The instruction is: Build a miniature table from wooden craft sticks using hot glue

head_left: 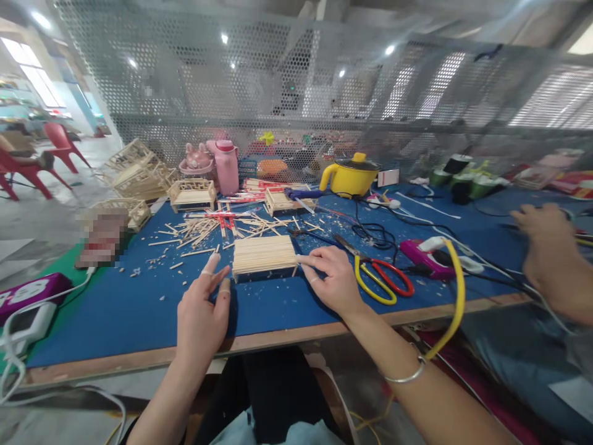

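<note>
Touching one platform [265,252] at three o'clock with right hand [331,277], can't tell if gripping; with left hand [202,309] released at eight, and one pot [352,178] at two.

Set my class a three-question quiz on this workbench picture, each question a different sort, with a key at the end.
1. Fill the gap: between the left hand and the right hand lies a platform made of pale, thin ____.
2. True or false: the pot stands nearer the camera than the platform does.
3. Short answer: which two bright colours do the scissors show?

Key:
1. Sticks.
2. False: the pot stands farther back, beyond the platform.
3. Yellow and red.
</note>
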A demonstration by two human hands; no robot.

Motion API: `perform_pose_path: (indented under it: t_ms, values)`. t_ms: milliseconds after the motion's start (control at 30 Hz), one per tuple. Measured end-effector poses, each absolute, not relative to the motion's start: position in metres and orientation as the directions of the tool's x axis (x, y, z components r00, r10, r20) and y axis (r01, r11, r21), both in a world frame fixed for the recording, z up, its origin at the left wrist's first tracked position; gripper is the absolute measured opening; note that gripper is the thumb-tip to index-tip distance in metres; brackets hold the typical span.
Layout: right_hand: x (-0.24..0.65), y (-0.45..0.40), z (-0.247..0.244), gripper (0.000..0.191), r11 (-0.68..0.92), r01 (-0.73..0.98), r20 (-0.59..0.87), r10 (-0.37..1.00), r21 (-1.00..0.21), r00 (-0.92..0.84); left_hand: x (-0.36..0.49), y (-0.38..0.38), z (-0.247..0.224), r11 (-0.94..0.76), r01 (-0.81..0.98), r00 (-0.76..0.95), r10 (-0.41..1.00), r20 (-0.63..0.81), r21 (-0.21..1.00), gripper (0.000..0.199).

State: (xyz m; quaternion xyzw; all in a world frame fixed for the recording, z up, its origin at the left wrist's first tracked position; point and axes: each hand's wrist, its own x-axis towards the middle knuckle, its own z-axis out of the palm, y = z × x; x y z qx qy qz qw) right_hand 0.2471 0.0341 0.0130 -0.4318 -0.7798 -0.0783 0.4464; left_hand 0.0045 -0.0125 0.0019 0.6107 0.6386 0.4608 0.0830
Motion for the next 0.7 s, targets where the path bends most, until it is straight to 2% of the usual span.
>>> perform_pose_path:
  t_ms: [167, 300, 367, 533, 600, 700]
  values:
    - [0.2459, 0.037, 0.0104, 0.018, 0.616, 0.755, 0.736, 0.615, -0.226, -0.282, 0.005, -0.0114, 0.0014, -0.185, 0.738, -0.213, 0.849, 0.484, 0.649, 0.038]
    - [0.2449, 0.0366, 0.012, 0.018, 0.619, 0.743, 0.717, 0.636, -0.255, -0.283, 0.0046, -0.0112, 0.001, -0.201, 0.737, -0.201, 0.847, 0.492, 0.646, 0.04]
    - [0.2447, 0.036, 0.0127, 0.022, 0.624, 0.711, 0.711, 0.656, -0.323, -0.253, 0.0043, -0.0114, 0.0007, -0.213, 0.735, -0.197, 0.842, 0.502, 0.644, 0.042]
    - [0.2484, 0.0371, 0.0108, 0.053, 0.583, 0.577, 0.697, 0.717, -0.572, -0.033, 0.0031, -0.0109, -0.0018, -0.217, 0.751, -0.215, 0.813, 0.541, 0.624, 0.048]
    - [0.2506, 0.0386, 0.0097, 0.051, 0.559, 0.576, 0.678, 0.735, -0.597, -0.011, 0.0027, -0.0107, -0.0021, -0.219, 0.752, -0.227, 0.799, 0.556, 0.622, 0.047]
    - [0.2525, 0.0406, 0.0093, 0.037, 0.533, 0.6, 0.65, 0.76, -0.596, -0.03, 0.0024, -0.0113, -0.0009, -0.221, 0.737, -0.237, 0.8, 0.551, 0.638, 0.041]
